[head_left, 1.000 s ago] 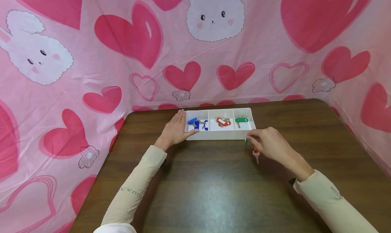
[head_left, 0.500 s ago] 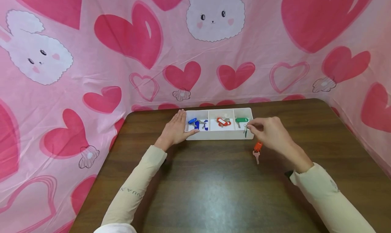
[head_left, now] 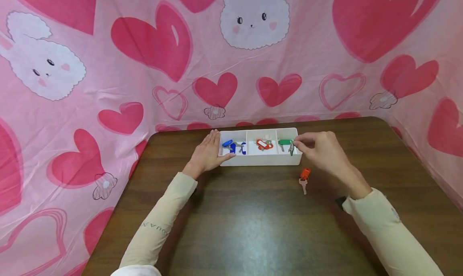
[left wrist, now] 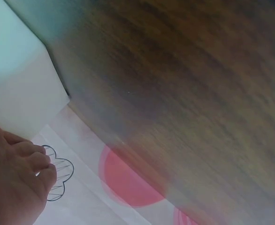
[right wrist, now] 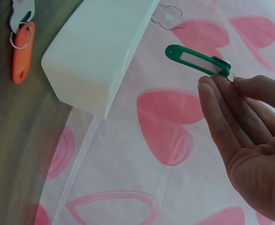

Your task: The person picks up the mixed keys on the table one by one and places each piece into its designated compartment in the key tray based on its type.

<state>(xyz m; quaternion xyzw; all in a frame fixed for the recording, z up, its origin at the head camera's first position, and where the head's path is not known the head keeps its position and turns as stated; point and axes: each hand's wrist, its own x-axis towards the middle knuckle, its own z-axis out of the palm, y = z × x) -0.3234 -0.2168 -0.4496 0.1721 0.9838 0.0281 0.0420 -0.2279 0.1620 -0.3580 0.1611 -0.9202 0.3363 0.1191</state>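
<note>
A white tray (head_left: 260, 160) with three compartments sits near the table's far edge. My left hand (head_left: 207, 155) rests against its left end, fingers straight and thumb on the front rim. Between thumb and fingertips my right hand (head_left: 323, 151) pinches the ring of a green-tagged key (right wrist: 198, 61), which hangs over the right compartment. In that compartment lies another green-tagged key (head_left: 285, 142). Red-tagged keys (head_left: 264, 144) lie in the middle compartment and blue-tagged keys (head_left: 232, 147) in the left one. An orange-tagged key (head_left: 305, 174) lies on the table below my right hand.
The brown wooden table (head_left: 253, 227) runs up to a pink cloth backdrop (head_left: 249, 63) with hearts and rabbit faces. The backdrop also stands along the table's left and right sides.
My right hand has lifted the green-tagged key from in front of the tray's right corner up and over the right compartment. The orange-tagged key is now fully uncovered. My left hand stays put.
</note>
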